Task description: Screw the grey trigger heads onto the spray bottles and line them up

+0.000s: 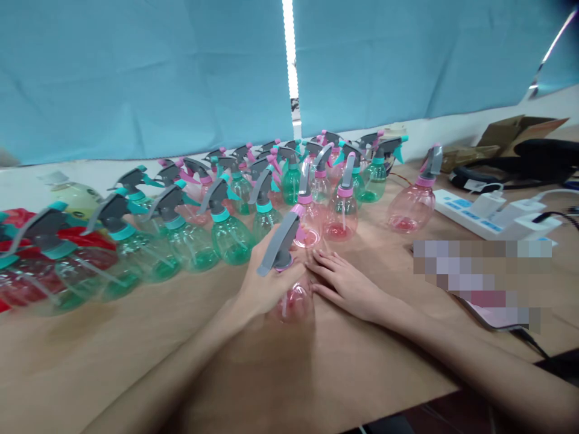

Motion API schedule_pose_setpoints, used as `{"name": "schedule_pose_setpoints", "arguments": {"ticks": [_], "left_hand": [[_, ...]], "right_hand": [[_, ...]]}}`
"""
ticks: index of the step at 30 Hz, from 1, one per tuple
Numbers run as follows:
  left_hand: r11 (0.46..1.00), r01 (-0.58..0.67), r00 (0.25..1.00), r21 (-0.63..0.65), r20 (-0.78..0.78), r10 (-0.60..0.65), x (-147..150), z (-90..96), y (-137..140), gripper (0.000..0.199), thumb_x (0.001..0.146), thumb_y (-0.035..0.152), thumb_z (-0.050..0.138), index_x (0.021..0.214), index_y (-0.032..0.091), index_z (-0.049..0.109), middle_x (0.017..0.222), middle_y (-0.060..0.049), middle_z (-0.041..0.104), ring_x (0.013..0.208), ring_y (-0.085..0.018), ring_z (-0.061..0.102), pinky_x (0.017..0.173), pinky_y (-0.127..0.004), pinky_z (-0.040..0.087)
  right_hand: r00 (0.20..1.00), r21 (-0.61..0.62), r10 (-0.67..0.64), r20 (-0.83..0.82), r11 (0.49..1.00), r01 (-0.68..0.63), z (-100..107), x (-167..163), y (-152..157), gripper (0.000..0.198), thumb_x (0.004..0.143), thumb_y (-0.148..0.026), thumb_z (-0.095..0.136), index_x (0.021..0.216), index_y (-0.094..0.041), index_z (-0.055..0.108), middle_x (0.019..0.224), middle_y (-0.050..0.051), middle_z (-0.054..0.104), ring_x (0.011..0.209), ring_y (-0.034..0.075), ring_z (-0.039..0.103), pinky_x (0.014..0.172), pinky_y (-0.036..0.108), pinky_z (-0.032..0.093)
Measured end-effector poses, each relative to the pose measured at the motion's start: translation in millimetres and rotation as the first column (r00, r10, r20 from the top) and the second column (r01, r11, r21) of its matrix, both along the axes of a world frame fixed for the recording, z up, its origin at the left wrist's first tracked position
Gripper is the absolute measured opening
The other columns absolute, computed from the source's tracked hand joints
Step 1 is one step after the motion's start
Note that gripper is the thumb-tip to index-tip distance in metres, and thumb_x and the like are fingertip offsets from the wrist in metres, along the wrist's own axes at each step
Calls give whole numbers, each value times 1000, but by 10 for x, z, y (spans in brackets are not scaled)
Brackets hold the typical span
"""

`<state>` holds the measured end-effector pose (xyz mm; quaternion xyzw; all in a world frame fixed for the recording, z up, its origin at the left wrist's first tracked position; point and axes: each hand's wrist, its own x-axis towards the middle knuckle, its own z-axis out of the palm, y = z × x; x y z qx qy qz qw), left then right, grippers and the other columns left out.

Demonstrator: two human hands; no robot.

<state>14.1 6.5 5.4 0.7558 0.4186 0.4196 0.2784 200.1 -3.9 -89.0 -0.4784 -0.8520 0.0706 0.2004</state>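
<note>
Both of my forearms (425, 331) come in from the lower corners over the brown tabletop (362, 380), and my hands meet at the middle. With my left hand (266, 280) I have a pink spray bottle (296, 307) clamped round its neck, just under the grey trigger (278, 244); the bottle's clear body shows below my grip, and its pink nozzle points away from me. My right hand (350, 286) lies palm down just beside it, fingers stretched and a little apart; I cannot tell whether the fingertips touch the bottle.

Right beyond my hands stand two more pink bottles (341, 217). A slanting row of green bottles (233, 241) runs off to my left, with further sprayers crowded behind. On my right, one pink bottle (411, 208) stands apart from the others, near a white power strip (468, 214) with chargers plugged in. Closer to me on that side is a flat device (495, 316), mostly blurred. An open cardboard box (515, 138) sits at the far right, and blue sheeting (158, 78) hangs behind everything.
</note>
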Motion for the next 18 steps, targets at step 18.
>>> {"name": "schedule_pose_setpoints", "arguments": {"ticks": [18], "left_hand": [[998,46,998,47,44,-48,-6,-68,-3,26,69,20,54,94,24,58,75,1,58,68,-19,59,65,-31,51]], "right_hand": [[999,-12,35,-12,999,-35,31,38,9,58,96,-51,36,140,-14,46,146,15,44,140,29,32,114,52,29]]}}
